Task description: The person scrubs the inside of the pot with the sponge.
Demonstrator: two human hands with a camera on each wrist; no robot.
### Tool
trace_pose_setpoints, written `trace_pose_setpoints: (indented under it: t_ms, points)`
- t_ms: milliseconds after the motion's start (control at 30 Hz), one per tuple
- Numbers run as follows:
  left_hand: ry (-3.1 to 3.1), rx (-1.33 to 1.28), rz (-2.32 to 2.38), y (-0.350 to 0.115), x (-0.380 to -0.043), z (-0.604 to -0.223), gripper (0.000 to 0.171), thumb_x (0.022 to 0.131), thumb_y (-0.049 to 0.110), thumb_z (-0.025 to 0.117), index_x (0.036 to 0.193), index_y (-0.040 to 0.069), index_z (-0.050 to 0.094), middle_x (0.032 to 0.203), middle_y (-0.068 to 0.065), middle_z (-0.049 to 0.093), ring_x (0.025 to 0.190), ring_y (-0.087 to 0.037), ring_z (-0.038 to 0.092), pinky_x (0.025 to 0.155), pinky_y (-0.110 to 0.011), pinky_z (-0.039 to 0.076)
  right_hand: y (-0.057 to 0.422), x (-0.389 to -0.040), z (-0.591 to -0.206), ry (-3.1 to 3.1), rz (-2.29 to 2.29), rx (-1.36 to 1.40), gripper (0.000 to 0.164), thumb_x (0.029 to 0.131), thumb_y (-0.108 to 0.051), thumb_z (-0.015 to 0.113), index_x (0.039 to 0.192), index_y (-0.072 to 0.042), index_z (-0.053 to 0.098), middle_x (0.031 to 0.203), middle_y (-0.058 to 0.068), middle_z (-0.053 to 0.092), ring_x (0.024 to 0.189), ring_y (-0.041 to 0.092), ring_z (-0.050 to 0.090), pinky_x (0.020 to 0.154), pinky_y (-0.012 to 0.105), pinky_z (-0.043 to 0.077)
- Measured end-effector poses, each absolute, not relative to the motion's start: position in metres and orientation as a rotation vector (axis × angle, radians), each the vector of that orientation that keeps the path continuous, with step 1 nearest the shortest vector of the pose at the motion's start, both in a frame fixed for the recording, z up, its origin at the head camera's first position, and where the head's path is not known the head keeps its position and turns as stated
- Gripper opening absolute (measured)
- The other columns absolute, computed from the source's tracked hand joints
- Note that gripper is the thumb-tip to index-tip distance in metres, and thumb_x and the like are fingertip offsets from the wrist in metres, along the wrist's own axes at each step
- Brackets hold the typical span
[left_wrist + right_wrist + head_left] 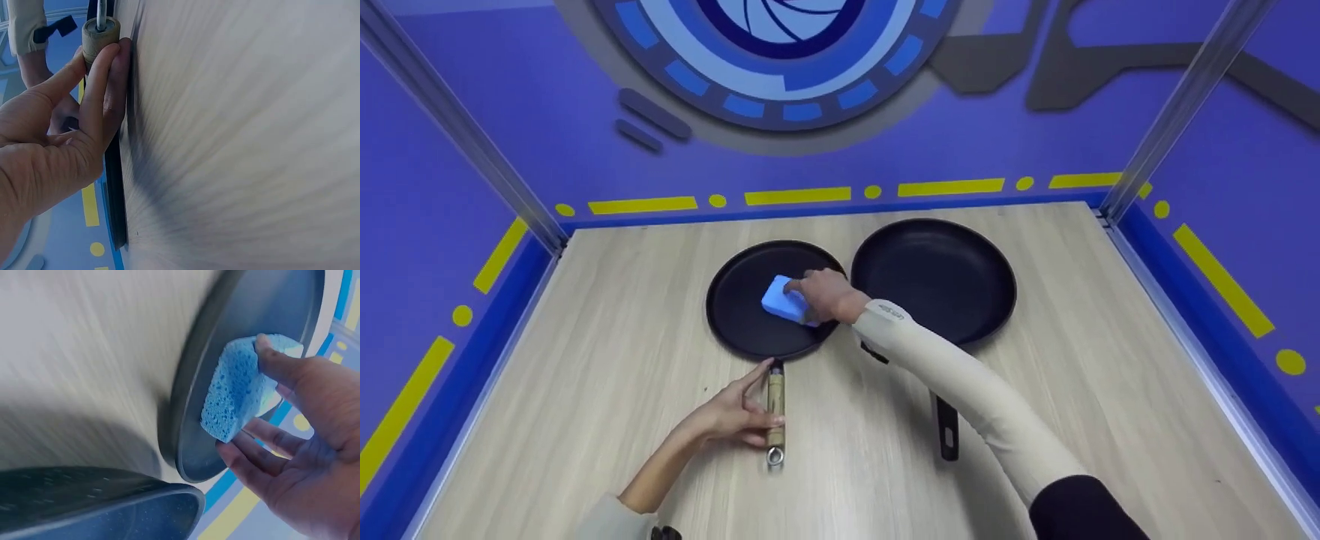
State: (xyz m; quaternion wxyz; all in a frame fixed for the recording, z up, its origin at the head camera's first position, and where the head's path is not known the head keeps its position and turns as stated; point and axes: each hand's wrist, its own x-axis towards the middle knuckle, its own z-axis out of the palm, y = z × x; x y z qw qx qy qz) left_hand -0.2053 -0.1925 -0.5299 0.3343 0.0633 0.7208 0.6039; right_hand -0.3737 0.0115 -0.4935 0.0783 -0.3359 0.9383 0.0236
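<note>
Right hand (823,294) pinching a blue sponge (780,295) against a shallow black pan (735,307), left of the frame's centre.

Its thumb and fingers straddle the sponge, while the left hand (733,412) pinches the pan's bamboo-coloured handle (776,394) at lower centre-left; a deeper black pan (934,277) sits just beside, right of centre. For an even wipe, the sponge's face should probably lie flat under light pressure, the handle held firmly so the shallow pan cannot turn.

The sponge (225,394) is porous, the flat pan (741,300) matt, its handle (776,394) wood-look with a metal ring (101,14), the worktop (622,337) wood-grained.
</note>
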Motion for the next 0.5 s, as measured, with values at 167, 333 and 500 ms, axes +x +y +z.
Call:
trace_pose_setpoints:
  t_ms: [167,333,500]
  points:
    - [1.877,0.169,1.569,-0.196,-0.210,-0.527,0.112,0.090,0.002,0.076,0.164,0.010,-0.007,0.076,-0.002,0.074,0.068,-0.011,0.072,0.066,-0.029,0.067,0.014,-0.361,-0.494,2.734,0.009,-1.132,0.063,0.089,-0.044,0.079,0.145,-0.029,0.056,0.136,0.013,0.064,0.126,0.032,0.060,0.109,0.049,0.052]
    - [1.884,0.165,1.578,-0.198,-0.209,-0.526,0.112,0.091,0.001,0.075,0.164,0.010,-0.009,0.076,-0.002,0.074,0.068,-0.011,0.072,0.066,-0.029,0.067,0.016,-0.354,-0.497,2.753,-0.066,-1.192,0.058,0.090,-0.042,0.079,0.143,-0.030,0.060,0.133,0.009,0.066,0.123,0.030,0.061,0.110,0.048,0.052]
    - [1.874,0.174,1.575,-0.193,-0.205,-0.530,0.112,0.090,0.003,0.077,0.164,0.011,-0.008,0.078,-0.003,0.075,0.070,-0.012,0.073,0.069,-0.032,0.067,0.020,-0.346,-0.500,2.777,-0.018,-1.192,0.055,0.091,-0.040,0.078,0.142,-0.028,0.061,0.128,0.009,0.068,0.118,0.030,0.065,0.103,0.047,0.058]
